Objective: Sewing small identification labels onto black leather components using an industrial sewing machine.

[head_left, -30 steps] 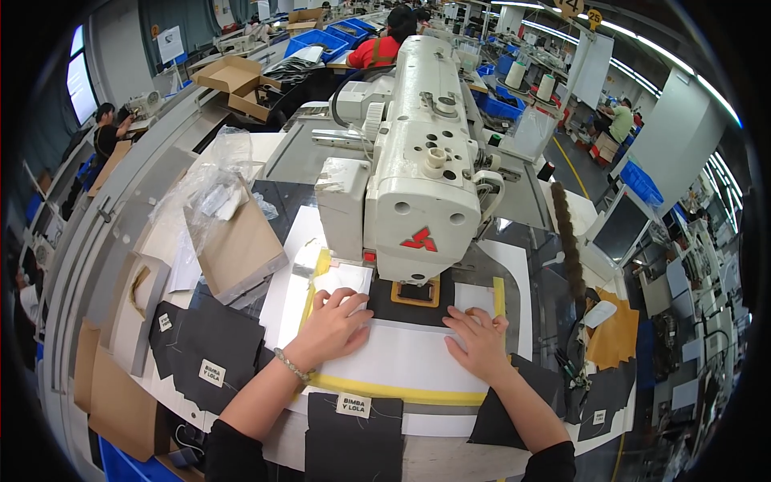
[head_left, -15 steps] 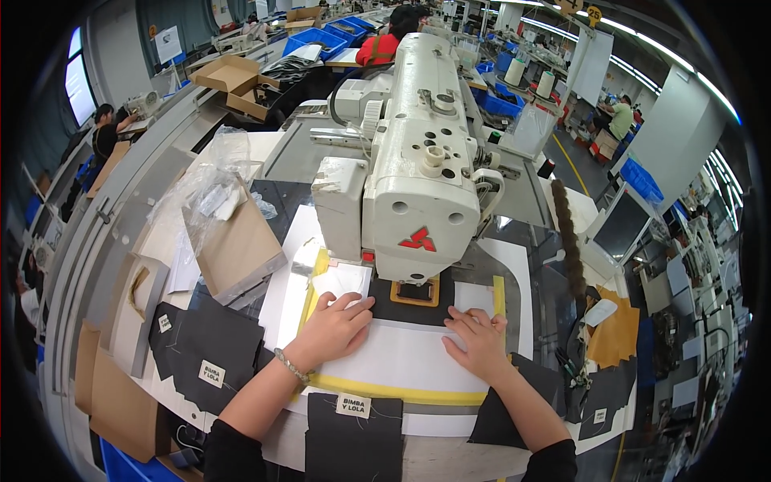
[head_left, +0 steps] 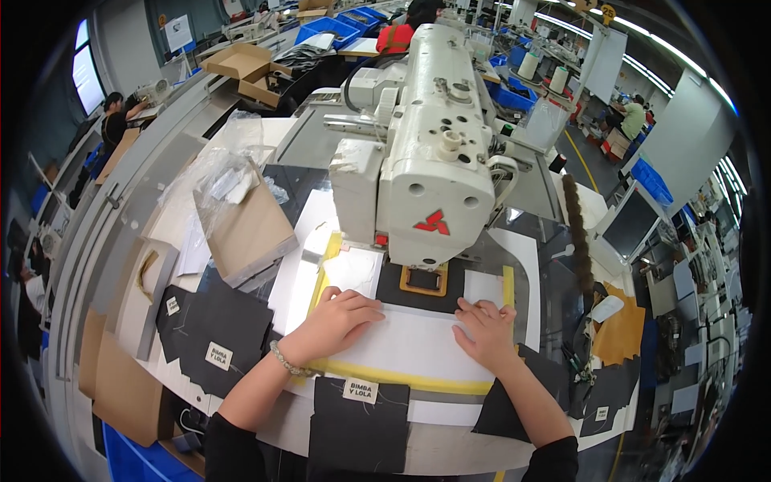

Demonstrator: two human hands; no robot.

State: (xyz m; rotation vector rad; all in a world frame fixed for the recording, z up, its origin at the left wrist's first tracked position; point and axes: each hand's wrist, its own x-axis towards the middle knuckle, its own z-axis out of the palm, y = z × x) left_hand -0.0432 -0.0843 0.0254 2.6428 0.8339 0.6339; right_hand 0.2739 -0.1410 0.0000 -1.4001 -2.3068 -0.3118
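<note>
A white sewing machine head [head_left: 442, 173] stands over a white sheet [head_left: 414, 341] edged with yellow tape. Beneath the machine lies a black fabric piece [head_left: 454, 293], with a small orange-yellow frame [head_left: 424, 292] on it. Palm down, my left hand [head_left: 341, 323] rests on the sheet, its fingers stretched to the fabric's left edge. My right hand [head_left: 487, 331] lies at the fabric's right edge, fingers lightly bent and apart. Neither hand grips anything. Between my forearms, a black fabric piece with a pale label [head_left: 359, 430] hangs over the table's near edge.
More labelled black pieces [head_left: 233, 321] are stacked at left, below an open cardboard box [head_left: 249, 229] with clear plastic film. To the right lie a tan piece [head_left: 617, 329], small tools [head_left: 577, 360] and a monitor [head_left: 630, 221]. Other people sit farther off.
The whole view has shifted, so the machine appears slightly farther right. Both hands stay beside the black fabric, with only slight finger movement.
</note>
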